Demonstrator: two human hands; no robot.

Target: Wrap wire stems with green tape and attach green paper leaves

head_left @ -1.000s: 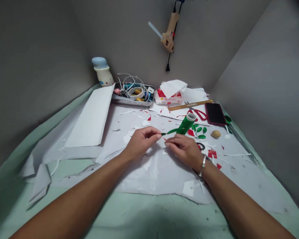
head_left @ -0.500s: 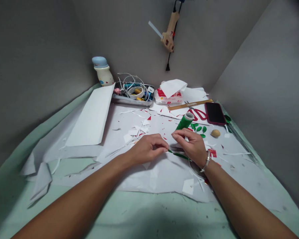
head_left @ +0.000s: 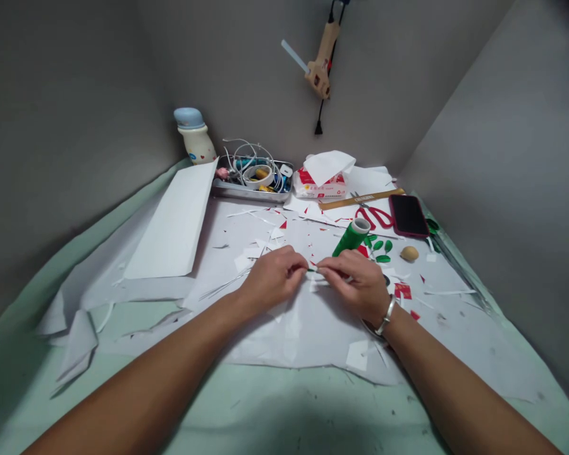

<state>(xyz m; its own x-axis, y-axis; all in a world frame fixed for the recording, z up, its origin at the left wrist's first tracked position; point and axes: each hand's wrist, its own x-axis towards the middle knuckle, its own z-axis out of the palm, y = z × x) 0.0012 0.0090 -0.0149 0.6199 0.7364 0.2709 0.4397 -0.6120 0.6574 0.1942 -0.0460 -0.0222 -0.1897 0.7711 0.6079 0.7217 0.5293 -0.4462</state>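
My left hand (head_left: 277, 279) is closed in a pinch on a thin green piece (head_left: 312, 270), whose short end sticks out from the fingertips. Fingertips of my right hand (head_left: 358, 281) are pinched together at the other end of that piece, close to the left ones. Its exact kind is too small to tell. Just behind the right hand stands a spool of green thread (head_left: 351, 237), slightly tilted. Small green leaf-shaped pieces (head_left: 383, 251) lie to the right of the spool. A bracelet (head_left: 387, 315) circles the right wrist.
Paper scraps litter the white sheet (head_left: 308, 344). Red-handled scissors (head_left: 379, 217), a wooden ruler (head_left: 360, 200), a phone (head_left: 409, 215) and a tissue pack (head_left: 321, 184) lie behind. A metal tray (head_left: 251, 192), bottle (head_left: 196, 139) and folded white card (head_left: 173, 221) stand left; a glue gun (head_left: 321, 66) hangs above.
Both hands have moved slightly up and closer together. The right fingertips came down from beside the spool to the green piece, which shows less between the hands now.
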